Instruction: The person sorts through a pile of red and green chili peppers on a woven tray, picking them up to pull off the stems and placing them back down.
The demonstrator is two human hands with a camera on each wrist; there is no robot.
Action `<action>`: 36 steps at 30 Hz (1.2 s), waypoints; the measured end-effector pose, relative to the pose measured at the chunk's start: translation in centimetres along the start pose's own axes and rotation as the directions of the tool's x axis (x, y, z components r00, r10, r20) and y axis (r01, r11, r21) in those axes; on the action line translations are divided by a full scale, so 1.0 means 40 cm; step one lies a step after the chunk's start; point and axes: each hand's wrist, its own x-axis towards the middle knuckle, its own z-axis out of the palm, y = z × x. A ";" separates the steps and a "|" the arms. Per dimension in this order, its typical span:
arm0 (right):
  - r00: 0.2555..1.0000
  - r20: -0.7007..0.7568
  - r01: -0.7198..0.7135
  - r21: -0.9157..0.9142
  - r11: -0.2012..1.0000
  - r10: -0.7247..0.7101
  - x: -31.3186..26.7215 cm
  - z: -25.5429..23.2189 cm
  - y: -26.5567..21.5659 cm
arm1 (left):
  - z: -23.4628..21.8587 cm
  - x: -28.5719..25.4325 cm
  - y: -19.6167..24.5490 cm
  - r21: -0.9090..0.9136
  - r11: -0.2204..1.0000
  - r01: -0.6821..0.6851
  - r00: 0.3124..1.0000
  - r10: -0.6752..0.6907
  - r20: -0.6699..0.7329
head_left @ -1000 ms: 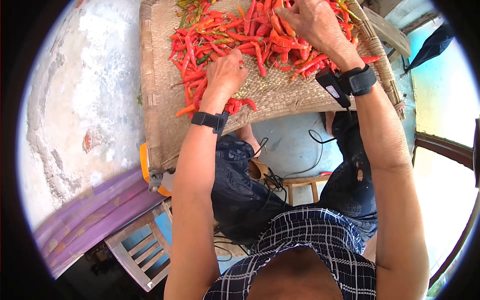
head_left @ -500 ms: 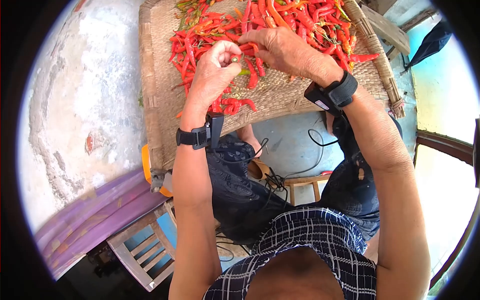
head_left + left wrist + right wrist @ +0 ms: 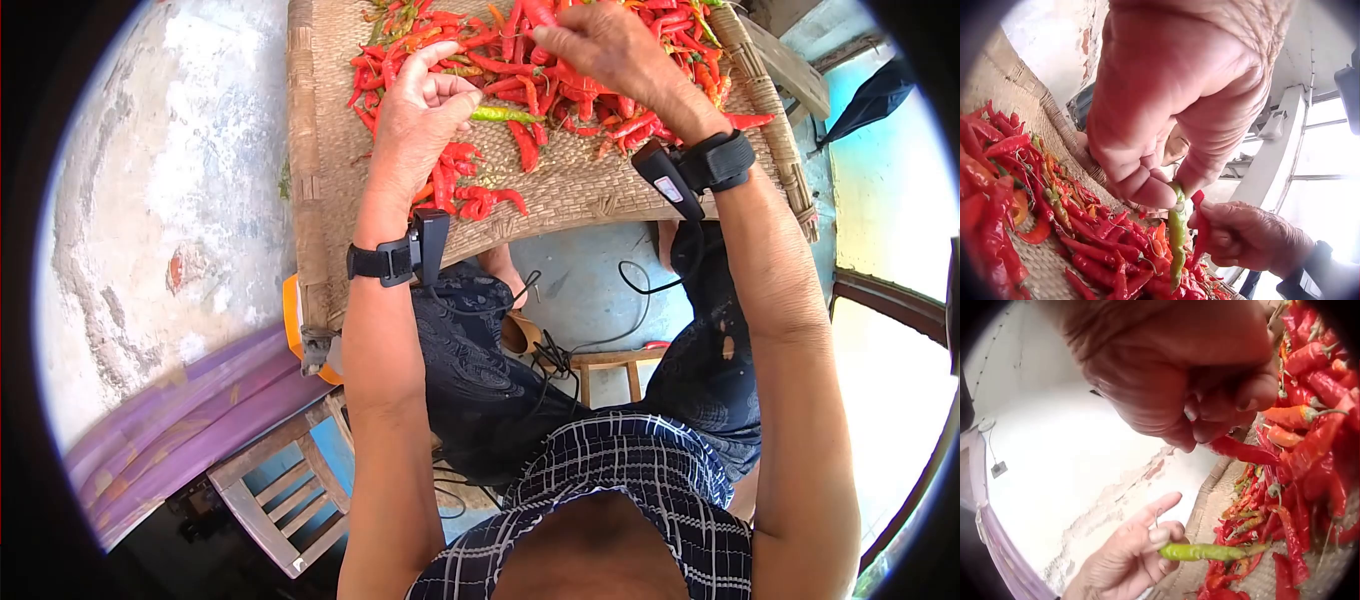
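Note:
Between thumb and fingers, the left hand (image 3: pixel 415 125) pinches the stem end of a green pepper (image 3: pixel 505 115), whose body points right above the woven tray (image 3: pixel 560 195). In the left wrist view the green pepper (image 3: pixel 1177 237) hangs downward from the fingertips. Over the pile of red peppers (image 3: pixel 510 70), the right hand (image 3: pixel 630 65) holds a red pepper (image 3: pixel 540 14) by one end; the right wrist view shows this red pepper (image 3: pixel 1244 451) between thumb and fingers. Several red peppers (image 3: pixel 480 203) lie near the tray's front edge.
A raised woven rim (image 3: pixel 765 100) borders the tray on the right. A mottled wall (image 3: pixel 190 200) stands at the left, above purple cloth (image 3: pixel 210 420) and a wooden chair (image 3: pixel 285 490). Black cable (image 3: pixel 550 360) hangs between the person's legs, near a small stool (image 3: pixel 615 358).
Since half a second ago the right hand has moved up and right, away from the left hand, and now holds a red pepper. The left hand's green pepper shows more fully.

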 end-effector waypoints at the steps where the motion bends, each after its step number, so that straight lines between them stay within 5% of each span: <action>1: 1.000 0.000 0.000 -0.001 1.000 0.000 -0.003 -0.005 0.016 | -0.003 0.001 -0.002 0.010 1.000 -0.004 1.000 0.004 0.001; 4: 0.853 -0.503 0.003 -0.261 0.965 -0.139 0.002 -0.004 0.020 | 0.016 0.005 -0.001 -0.066 0.998 0.006 1.000 -0.008 -0.021; 5: 0.853 -0.504 0.003 -0.261 0.965 -0.139 -0.003 -0.007 0.023 | 0.023 0.008 -0.004 -0.066 0.998 0.006 1.000 -0.007 -0.021; 8: 0.965 -0.177 0.184 -0.059 0.981 -0.191 -0.016 0.016 0.035 | 0.051 0.022 -0.009 -0.076 0.997 -0.030 0.999 0.028 -0.027; 9: 0.987 0.056 0.145 0.091 0.985 -0.151 -0.033 0.020 0.011 | 0.061 0.026 -0.005 -0.090 0.995 -0.040 0.998 0.036 -0.046; 11: 0.942 0.114 0.318 0.003 0.948 -0.316 -0.040 0.062 0.029 | 0.082 0.032 -0.005 -0.106 0.993 -0.049 0.997 0.043 -0.062; 12: 0.955 0.149 0.261 -0.019 0.965 -0.256 -0.048 0.066 0.031 | 0.091 0.033 -0.007 -0.165 0.985 -0.042 0.996 0.029 -0.084; 13: 0.955 0.149 0.261 -0.019 0.965 -0.256 -0.046 0.060 0.036 | 0.096 0.032 -0.012 -0.222 0.974 -0.037 0.994 0.013 -0.106; 15: 0.977 0.057 0.215 -0.328 0.920 -0.208 -0.040 0.047 0.037 | 0.084 0.038 -0.046 -0.118 0.991 0.066 0.993 -0.077 -0.090; 17: 0.971 -0.033 0.214 -0.326 0.921 -0.237 -0.035 0.033 0.060 | 0.082 0.035 -0.072 -0.008 0.986 0.166 0.983 -0.166 -0.078; 18: 0.972 -0.090 0.183 -0.296 0.937 -0.218 -0.037 0.018 0.062 | 0.086 0.028 -0.079 0.434 0.890 0.137 0.991 -0.120 -0.066; 19: 0.970 -0.144 0.154 -0.265 0.952 -0.197 -0.037 0.003 0.063 | 0.092 0.023 -0.093 0.786 0.614 0.078 0.996 -0.082 -0.036; 20: 0.990 -0.081 0.063 -0.465 0.883 -0.113 -0.021 -0.010 0.052 | 0.099 0.029 -0.110 0.759 0.649 0.053 0.998 -0.063 -0.016; 21: 0.990 -0.083 0.061 -0.466 0.883 -0.112 -0.019 -0.010 0.060 | 0.099 0.033 -0.125 0.758 0.650 0.051 0.998 -0.062 -0.014; 23: 0.902 -0.212 0.218 -0.528 0.821 -0.376 -0.021 0.002 0.091 | 0.110 0.036 -0.141 0.757 0.653 -0.001 0.997 -0.053 0.047; 24: 0.819 -0.103 0.440 -0.517 0.734 -0.564 -0.005 0.014 0.107 | 0.120 0.036 -0.123 0.717 0.693 0.068 0.991 -0.128 0.030; 28: 0.854 -0.190 0.307 -0.569 0.763 -0.485 -0.016 0.021 0.100 | 0.140 0.039 -0.134 0.762 0.645 0.047 0.979 -0.182 0.094; 31: 0.914 -0.115 0.282 -0.506 0.815 -0.389 -0.031 0.012 0.077 | 0.152 0.036 -0.146 0.774 0.624 -0.108 0.989 -0.012 0.148; 33: 0.959 -0.161 0.185 -0.260 0.948 -0.232 -0.039 0.010 0.051 | 0.152 0.037 -0.140 0.663 0.747 -0.040 0.990 -0.059 0.127; 36: 0.962 -0.107 0.222 -0.226 0.949 -0.251 -0.040 0.013 0.064 | 0.137 0.043 -0.139 0.506 0.861 0.052 0.988 -0.120 0.101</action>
